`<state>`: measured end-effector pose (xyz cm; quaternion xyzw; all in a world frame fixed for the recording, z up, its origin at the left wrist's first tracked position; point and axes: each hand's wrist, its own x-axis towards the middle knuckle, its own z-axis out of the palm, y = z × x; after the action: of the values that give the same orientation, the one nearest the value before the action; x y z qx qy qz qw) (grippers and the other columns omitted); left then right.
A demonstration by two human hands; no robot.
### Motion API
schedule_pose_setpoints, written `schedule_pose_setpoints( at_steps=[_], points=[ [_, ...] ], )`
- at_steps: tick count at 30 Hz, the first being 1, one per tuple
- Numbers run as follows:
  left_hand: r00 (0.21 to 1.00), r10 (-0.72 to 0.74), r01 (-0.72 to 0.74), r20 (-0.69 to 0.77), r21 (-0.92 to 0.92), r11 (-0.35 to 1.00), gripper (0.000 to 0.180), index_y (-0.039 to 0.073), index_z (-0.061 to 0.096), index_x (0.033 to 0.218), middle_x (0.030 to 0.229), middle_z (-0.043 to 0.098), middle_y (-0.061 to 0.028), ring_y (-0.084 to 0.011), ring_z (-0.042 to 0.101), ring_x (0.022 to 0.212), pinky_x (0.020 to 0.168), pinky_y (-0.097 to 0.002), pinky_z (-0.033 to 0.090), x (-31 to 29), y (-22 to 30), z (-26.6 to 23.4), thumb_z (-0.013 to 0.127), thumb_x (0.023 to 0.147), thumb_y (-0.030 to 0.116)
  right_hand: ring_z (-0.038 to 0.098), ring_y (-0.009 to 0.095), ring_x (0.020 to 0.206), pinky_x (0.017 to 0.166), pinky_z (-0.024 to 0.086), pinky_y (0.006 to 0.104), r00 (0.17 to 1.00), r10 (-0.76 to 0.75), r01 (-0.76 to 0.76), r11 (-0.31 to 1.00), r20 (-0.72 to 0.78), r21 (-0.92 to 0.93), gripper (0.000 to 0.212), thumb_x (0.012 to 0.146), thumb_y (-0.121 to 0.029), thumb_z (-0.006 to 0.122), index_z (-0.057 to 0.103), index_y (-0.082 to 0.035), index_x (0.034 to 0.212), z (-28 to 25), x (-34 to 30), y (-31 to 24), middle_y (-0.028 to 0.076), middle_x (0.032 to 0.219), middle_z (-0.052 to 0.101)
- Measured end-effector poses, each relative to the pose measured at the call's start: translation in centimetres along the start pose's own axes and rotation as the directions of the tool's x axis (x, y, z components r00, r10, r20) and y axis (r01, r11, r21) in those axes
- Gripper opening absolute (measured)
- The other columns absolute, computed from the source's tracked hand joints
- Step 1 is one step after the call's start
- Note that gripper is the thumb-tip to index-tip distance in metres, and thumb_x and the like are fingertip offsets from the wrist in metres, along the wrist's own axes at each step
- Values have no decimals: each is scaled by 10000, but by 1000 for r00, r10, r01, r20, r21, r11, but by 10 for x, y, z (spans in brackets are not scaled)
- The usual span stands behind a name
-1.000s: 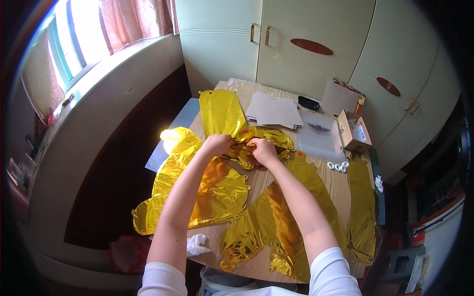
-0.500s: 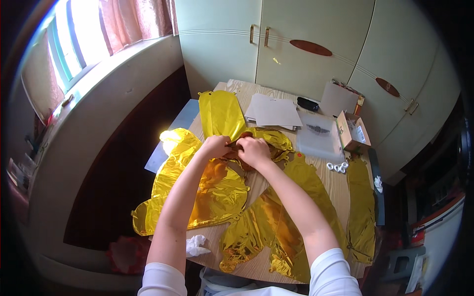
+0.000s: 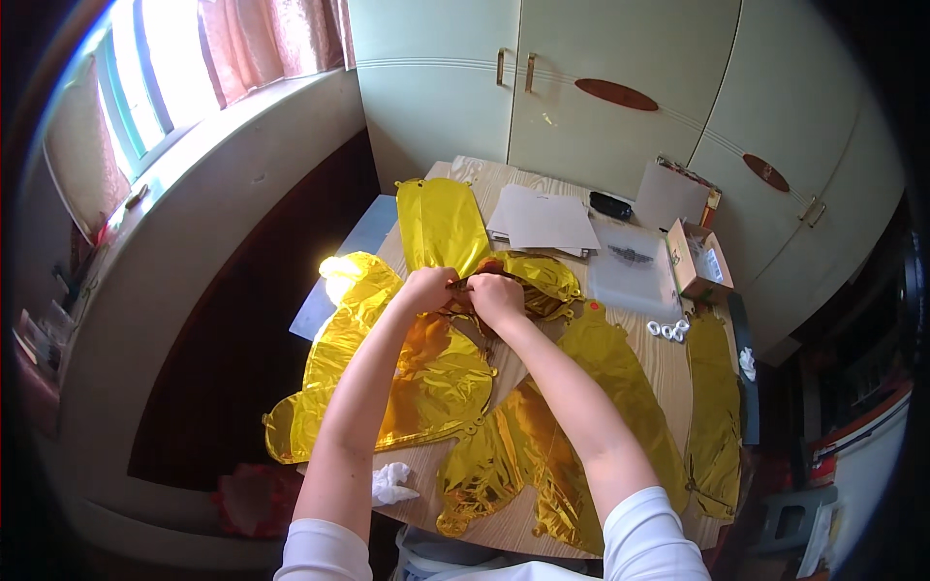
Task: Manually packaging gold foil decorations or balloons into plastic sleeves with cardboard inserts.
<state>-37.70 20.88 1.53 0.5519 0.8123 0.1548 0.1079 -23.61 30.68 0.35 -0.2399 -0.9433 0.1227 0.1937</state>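
Shiny gold foil balloons lie limp and flat over a wooden table (image 3: 513, 179). My left hand (image 3: 429, 290) and my right hand (image 3: 497, 298) are close together at the middle of the table, fingers pinched on the crumpled edge of a gold foil balloon (image 3: 544, 278). The exact grip is hidden behind the knuckles. Beyond my left hand stretches a smooth yellow-gold foil balloon (image 3: 441, 221). A wrinkled gold foil balloon (image 3: 339, 363) spreads out to the left, under my left forearm. Another gold foil balloon (image 3: 620, 378) extends beneath and beside my right forearm.
White sheets (image 3: 547, 221) are stacked at the back, near a black case (image 3: 609, 204). Farther right stand a clear plastic sleeve (image 3: 620, 281), a small open box (image 3: 693, 276) and white rolls (image 3: 668, 331). Crumpled tissue (image 3: 392, 484) lies at the near edge.
My hands stay at the same spot on the foil; the right hand's fingers have turned slightly and curled in closer. The whole view has shifted a little.
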Motion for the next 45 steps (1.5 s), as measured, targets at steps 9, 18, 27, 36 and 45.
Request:
schedule_pose_setpoints(
  at_steps=[9, 18, 27, 36, 45],
  points=[
    [999, -32, 32, 11, -6, 999, 400, 101, 628, 1169, 1035, 678, -193, -371, 641, 976, 836, -439, 509, -4, 7, -4, 655, 782, 196, 673, 288, 861, 736, 537, 427, 1000, 31, -31, 995, 2, 98, 130, 827, -207, 631, 708, -143, 910, -3, 0, 3, 81, 902, 707],
    [999, -40, 39, -11, -29, 999, 367, 112, 628, 1178, 1038, 679, -193, -369, 643, 983, 835, -438, 511, -2, 0, 2, 636, 821, 196, 679, 302, 816, 726, 540, 434, 998, 29, -36, 989, 49, 142, 156, 844, -272, 619, 724, -175, 908, -9, 2, 4, 98, 874, 710],
    [999, -37, 37, -17, -7, 999, 361, 128, 631, 1174, 1028, 686, -185, -367, 652, 966, 829, -443, 514, 0, -4, 5, 646, 831, 240, 679, 294, 798, 705, 535, 427, 998, 54, -58, 991, 42, 123, 118, 825, -251, 643, 720, -191, 891, -4, 3, 2, 87, 843, 707],
    [999, -42, 42, -21, -32, 999, 359, 128, 628, 1175, 1021, 683, -194, -377, 650, 960, 827, -447, 514, -3, -3, 4, 628, 825, 209, 678, 308, 785, 673, 541, 427, 984, -173, 175, 983, -43, 50, 162, 848, -281, 661, 667, -144, 934, -21, -5, -13, 89, 822, 687],
    [999, -35, 35, -4, -3, 999, 345, 98, 605, 1151, 987, 680, -210, -392, 647, 931, 806, -467, 509, -2, -1, 2, 655, 836, 232, 694, 228, 751, 624, 571, 362, 949, -310, 284, 912, -47, -295, 217, 856, -148, 576, 686, -170, 1042, -21, 10, -4, 56, 1161, 602]
  ],
)
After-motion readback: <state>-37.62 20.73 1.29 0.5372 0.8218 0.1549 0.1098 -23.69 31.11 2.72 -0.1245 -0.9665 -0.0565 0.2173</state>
